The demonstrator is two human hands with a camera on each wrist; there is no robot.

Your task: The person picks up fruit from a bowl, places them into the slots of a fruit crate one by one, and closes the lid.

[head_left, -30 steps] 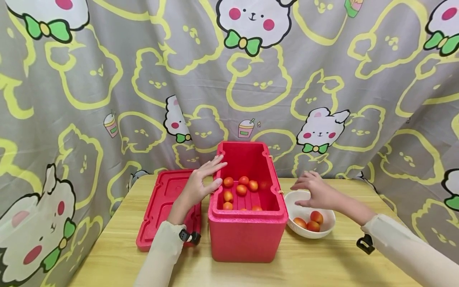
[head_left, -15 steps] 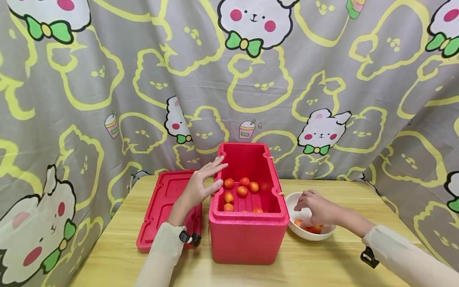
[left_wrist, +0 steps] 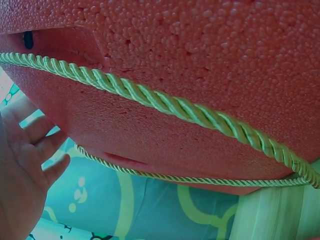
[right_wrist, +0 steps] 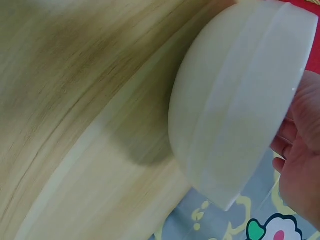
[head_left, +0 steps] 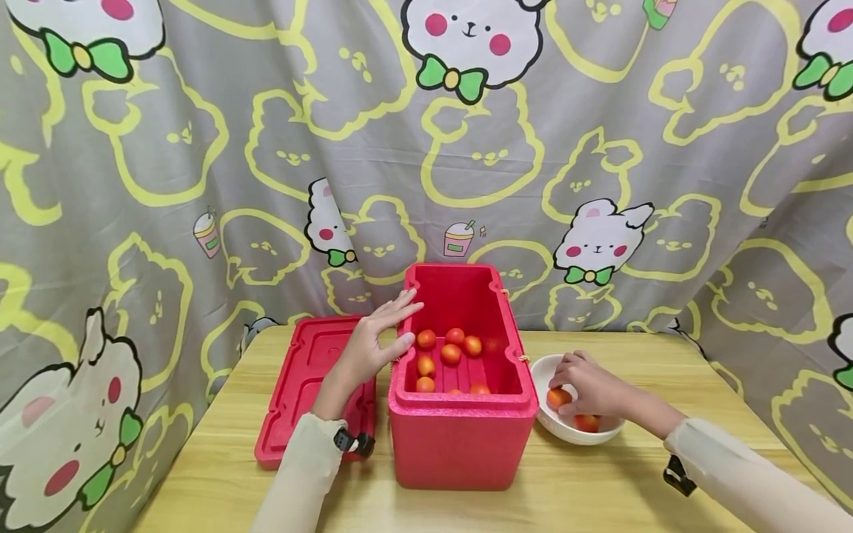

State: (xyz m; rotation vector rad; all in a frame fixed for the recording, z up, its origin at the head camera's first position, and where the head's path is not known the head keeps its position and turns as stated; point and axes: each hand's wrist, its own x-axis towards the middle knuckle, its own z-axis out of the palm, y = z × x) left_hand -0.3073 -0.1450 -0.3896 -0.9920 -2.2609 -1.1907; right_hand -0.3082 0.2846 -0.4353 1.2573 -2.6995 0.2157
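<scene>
A small red-orange tomato (head_left: 559, 399) is pinched in the fingers of my right hand (head_left: 593, 389), low over the white bowl (head_left: 608, 435). Another tomato (head_left: 587, 423) lies in the bowl under that hand, which hides part of the inside. The bowl's outer wall (right_wrist: 235, 105) covers the fingertips in the right wrist view. My left hand (head_left: 369, 340) touches the left rim of the red foam box (head_left: 460, 448), its fingers straight. Several tomatoes (head_left: 450, 354) lie on the floor of the box. In the left wrist view, the left hand (left_wrist: 25, 165) is beside the box wall.
The red lid (head_left: 300, 392) lies flat left of the box on the wooden table (head_left: 573, 488). Twisted yellow cords (left_wrist: 165, 102) run along the box's side. A patterned curtain (head_left: 373, 163) hangs behind and at both sides.
My right hand has lowered from above the bowl into it and taken hold of a tomato, which is now lifted slightly. The left hand stays at the box rim.
</scene>
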